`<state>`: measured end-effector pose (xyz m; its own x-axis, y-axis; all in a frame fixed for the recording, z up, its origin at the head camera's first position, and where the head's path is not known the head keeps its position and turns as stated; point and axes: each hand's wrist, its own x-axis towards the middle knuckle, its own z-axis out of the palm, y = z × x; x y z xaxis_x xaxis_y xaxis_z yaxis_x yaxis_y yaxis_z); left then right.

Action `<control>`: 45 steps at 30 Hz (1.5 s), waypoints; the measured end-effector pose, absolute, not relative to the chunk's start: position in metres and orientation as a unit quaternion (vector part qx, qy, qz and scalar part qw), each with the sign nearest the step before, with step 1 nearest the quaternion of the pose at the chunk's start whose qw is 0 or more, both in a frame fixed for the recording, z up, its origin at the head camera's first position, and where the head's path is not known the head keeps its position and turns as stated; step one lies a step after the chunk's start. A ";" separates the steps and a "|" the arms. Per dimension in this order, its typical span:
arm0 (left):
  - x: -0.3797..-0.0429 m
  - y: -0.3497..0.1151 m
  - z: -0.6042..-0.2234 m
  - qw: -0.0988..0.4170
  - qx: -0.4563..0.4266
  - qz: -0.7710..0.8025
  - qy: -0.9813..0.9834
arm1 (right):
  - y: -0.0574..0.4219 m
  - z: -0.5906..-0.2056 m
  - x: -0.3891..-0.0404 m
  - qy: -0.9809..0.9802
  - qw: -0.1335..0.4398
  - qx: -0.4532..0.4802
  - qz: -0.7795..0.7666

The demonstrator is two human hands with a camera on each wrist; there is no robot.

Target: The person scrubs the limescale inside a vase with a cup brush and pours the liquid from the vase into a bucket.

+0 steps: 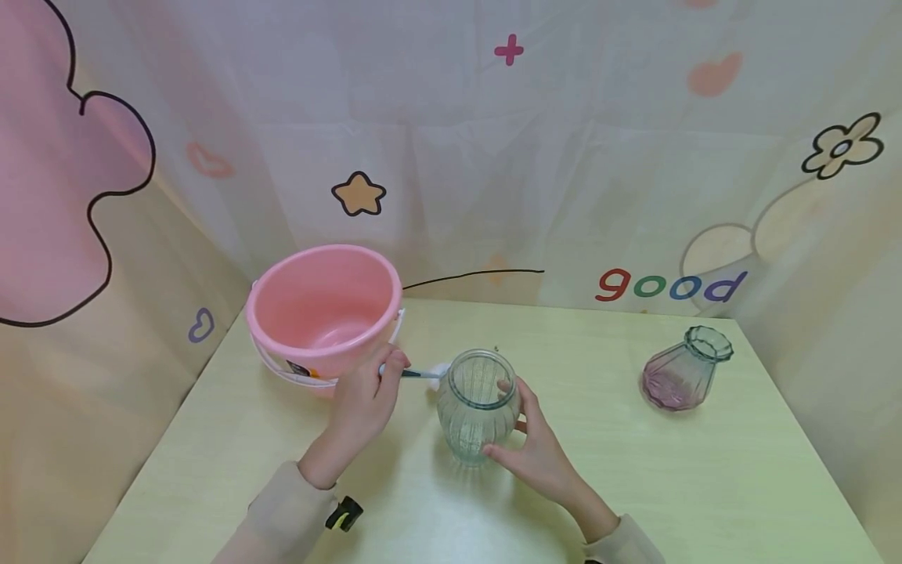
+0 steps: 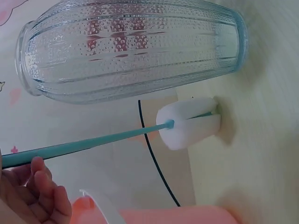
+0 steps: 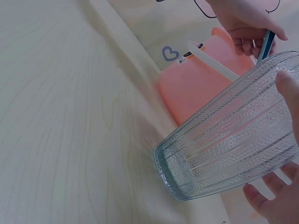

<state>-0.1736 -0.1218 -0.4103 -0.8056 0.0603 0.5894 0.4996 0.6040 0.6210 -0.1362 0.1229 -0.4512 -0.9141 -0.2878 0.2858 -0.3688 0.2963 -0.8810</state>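
Note:
My left hand point(image 1: 365, 392) grips the teal handle of a bottle brush point(image 2: 93, 142). Its white sponge head point(image 2: 187, 128) points down toward the table, beside the vase. The clear ribbed glass vase point(image 1: 475, 427) stands upright with its mouth facing up. My right hand point(image 1: 539, 450) holds the vase from the right, thumb on the near side and fingers around the far side. In the head view, the sponge is partly hidden behind the vase rim.
A pink bucket point(image 1: 324, 301) with a white handle stands at the back left, close behind my left hand. To the right, a purple-and-green glass vase point(image 1: 680, 376) is on the pale wooden table point(image 1: 705, 486). A printed curtain point(image 1: 451, 157) hangs along the back edge.

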 end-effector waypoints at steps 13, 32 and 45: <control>-0.165 -0.140 -0.420 0.243 -0.133 -0.473 -0.837 | 0.123 -0.457 -0.139 -0.796 0.043 0.210 0.566; -0.155 -0.153 -0.457 0.198 -0.101 -0.472 -0.853 | 0.123 -0.446 -0.135 -0.805 0.021 0.201 0.558; -0.156 -0.168 -0.474 0.113 -0.071 -0.321 -0.938 | 0.127 -0.466 -0.143 -0.808 0.029 0.197 0.554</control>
